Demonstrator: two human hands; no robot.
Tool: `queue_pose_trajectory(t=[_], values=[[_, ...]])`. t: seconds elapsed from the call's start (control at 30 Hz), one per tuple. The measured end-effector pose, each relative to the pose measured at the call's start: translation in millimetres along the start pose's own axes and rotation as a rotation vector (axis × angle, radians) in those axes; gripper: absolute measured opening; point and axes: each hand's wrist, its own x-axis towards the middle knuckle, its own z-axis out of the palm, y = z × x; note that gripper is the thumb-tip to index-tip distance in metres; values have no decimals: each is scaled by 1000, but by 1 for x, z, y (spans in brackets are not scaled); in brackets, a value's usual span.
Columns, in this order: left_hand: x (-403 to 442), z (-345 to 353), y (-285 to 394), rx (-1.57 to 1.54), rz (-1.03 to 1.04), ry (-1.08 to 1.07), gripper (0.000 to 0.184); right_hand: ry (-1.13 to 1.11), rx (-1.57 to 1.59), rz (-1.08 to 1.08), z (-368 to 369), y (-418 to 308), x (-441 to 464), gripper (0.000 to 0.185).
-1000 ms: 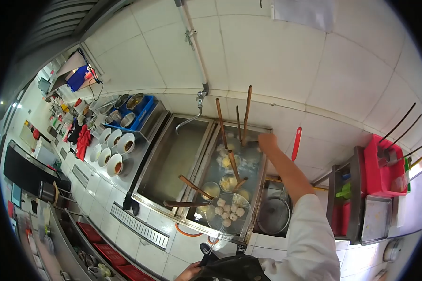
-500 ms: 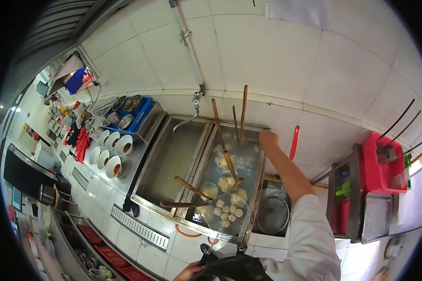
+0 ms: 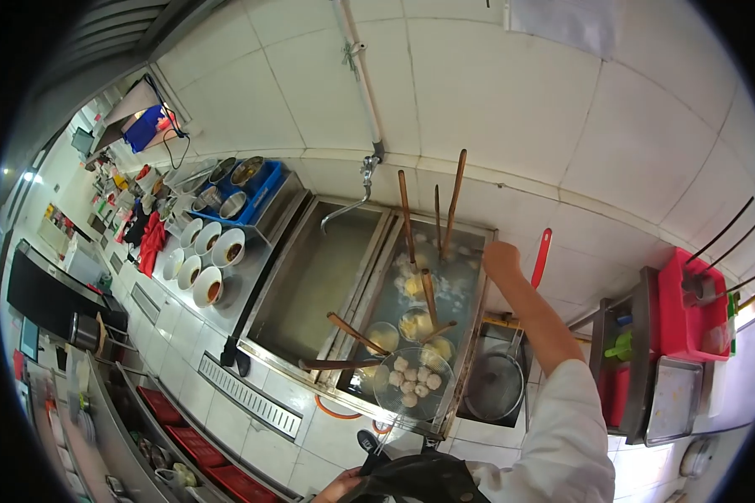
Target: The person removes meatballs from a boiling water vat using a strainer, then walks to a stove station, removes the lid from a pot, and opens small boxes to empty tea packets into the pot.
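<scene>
My right hand (image 3: 502,261) is closed in a fist at the far right corner of the steel cooking tank (image 3: 466,369). Its fingers are turned away, and whatever they hold is hidden. In the tank's cloudy water stand several strainers with wooden handles (image 3: 406,218), some with pale yellow food (image 3: 414,323) in them. At the near end, a round strainer (image 3: 386,401) carries several pale balls (image 3: 409,384). My left hand (image 3: 341,485) shows low in the view beside a black apron (image 3: 411,479), its fingers mostly hidden.
Left of the strainers lies a second water-filled tank (image 3: 310,285) under a tap (image 3: 367,172). Several white bowls (image 3: 228,247) with sauce stand on the steel counter further left. A pan (image 3: 493,386) and a red-handled utensil (image 3: 542,258) are at right, beyond them a pink bin (image 3: 688,323).
The view has shifted, so the tanks and bowls appear further right. My right hand stays closed at the tank's corner, slightly nearer to me. The strainers look unchanged in place.
</scene>
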Motion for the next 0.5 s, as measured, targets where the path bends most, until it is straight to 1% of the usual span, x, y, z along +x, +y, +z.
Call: queue_pose_trajectory(t=[0.03,0.1,0.17,0.2,0.27,0.3,0.4,0.5], values=[[0,0,1,-1,-1,-6,26,0,20,8,-19,4,-18,19],[2,2,2,-6,1,-15,26,-28,56,-88,-64,14,-66,24],[3,2,3,-10,2,-31,26,-246,103,-116,-109,18,-112,27],[5,-2,1,-14,-6,-54,27,-314,164,-142,-122,17,-132,31],[10,-8,0,-20,-24,-100,30,-427,272,-176,-127,8,-169,40],[12,-9,0,10,-38,-75,30,-470,315,-185,-125,0,-185,44],[10,-3,5,0,-29,-89,30,-623,330,-266,-120,-27,-212,47],[6,1,7,10,-6,-73,31,-420,326,-239,-128,-12,-215,46]])
